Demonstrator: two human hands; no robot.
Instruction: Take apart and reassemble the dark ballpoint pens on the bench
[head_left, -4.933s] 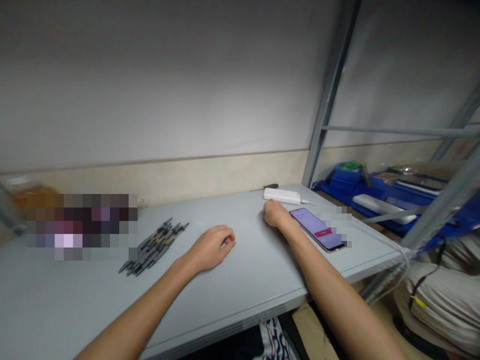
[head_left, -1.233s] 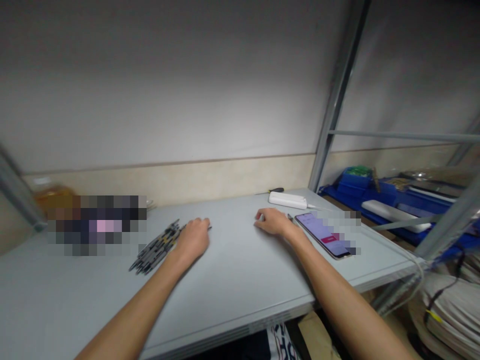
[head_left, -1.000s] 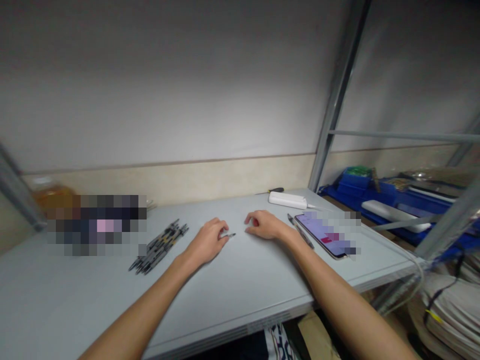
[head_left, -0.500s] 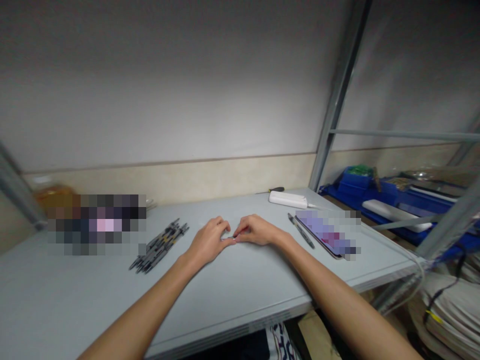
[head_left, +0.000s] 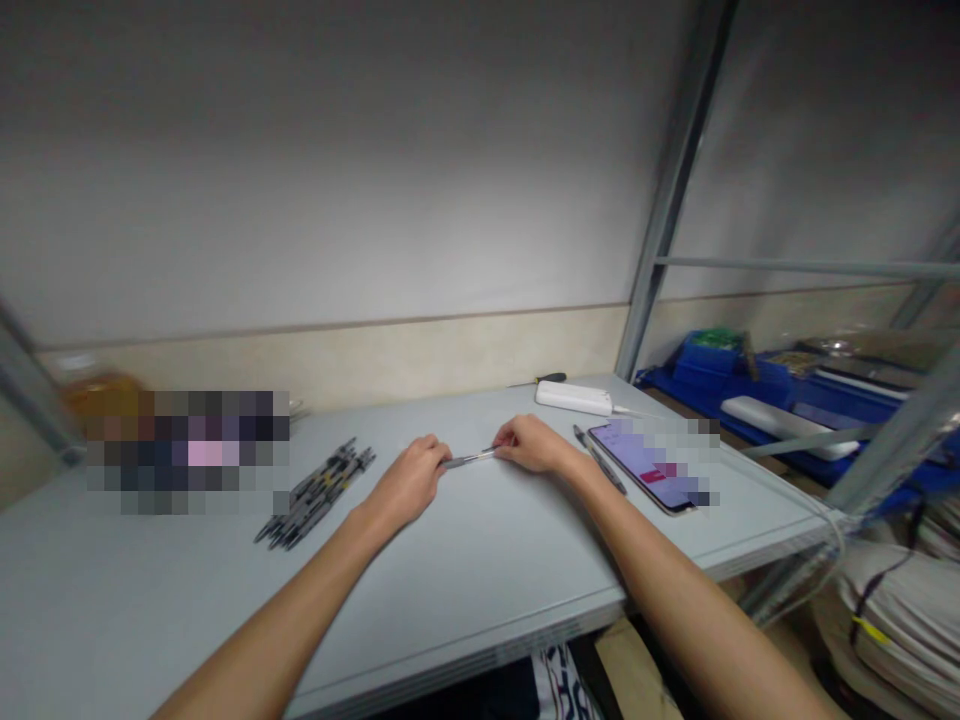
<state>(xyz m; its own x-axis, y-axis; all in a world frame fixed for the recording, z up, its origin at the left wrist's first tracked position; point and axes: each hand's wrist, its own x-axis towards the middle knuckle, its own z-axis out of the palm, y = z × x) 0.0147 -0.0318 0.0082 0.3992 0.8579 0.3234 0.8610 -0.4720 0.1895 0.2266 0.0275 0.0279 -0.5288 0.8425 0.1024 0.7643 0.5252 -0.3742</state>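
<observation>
Between my two hands stretches a slim grey pen (head_left: 466, 459), thicker at its left end and thinner toward the right. My left hand (head_left: 411, 478) is closed around the thicker end. The fingertips of my right hand (head_left: 529, 443) pinch the thin end, which may be a refill; the fingers hide its tip. To the left of my left hand lies a pile of several grey and black pens (head_left: 319, 497). A single pen (head_left: 600, 460) rests on the table beyond my right wrist.
A phone (head_left: 641, 465) with a lit screen lies at the right, near a white power strip (head_left: 574, 397) and a screwdriver (head_left: 551, 379). Blurred items stand at the left back. A metal post (head_left: 660, 240) rises behind the table (head_left: 465, 590); blue trays (head_left: 694, 365) are beyond.
My hands have drawn apart, the right one moving right and slightly away. More of the pen now shows between them. The pile and the phone lie as before.
</observation>
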